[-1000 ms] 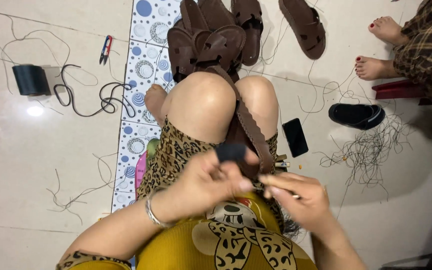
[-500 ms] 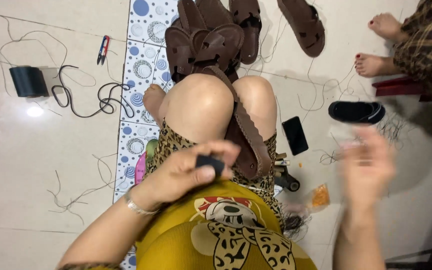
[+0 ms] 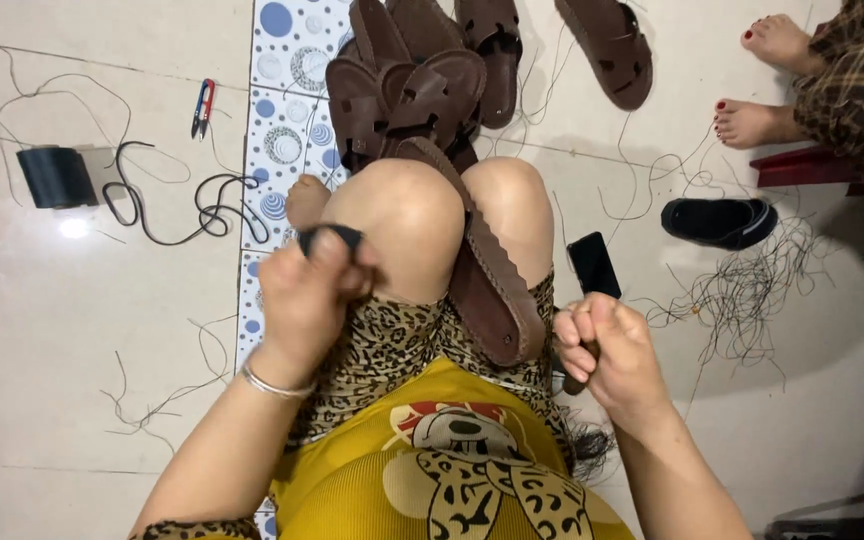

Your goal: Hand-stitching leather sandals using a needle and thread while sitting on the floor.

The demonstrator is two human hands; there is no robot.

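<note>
Two hands at work: left hand [image 3: 310, 295] pinched on a small black piece [image 3: 332, 236] beside the knee, right hand [image 3: 607, 350] fisted around a dark tool handle [image 3: 577, 380], brown leather sandal [image 3: 482, 270] wedged between knees, best kept clamped steady.

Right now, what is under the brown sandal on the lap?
The brown sandal lies between the knees, its heel end on the spotted dress. The floor below it is hidden.
</note>
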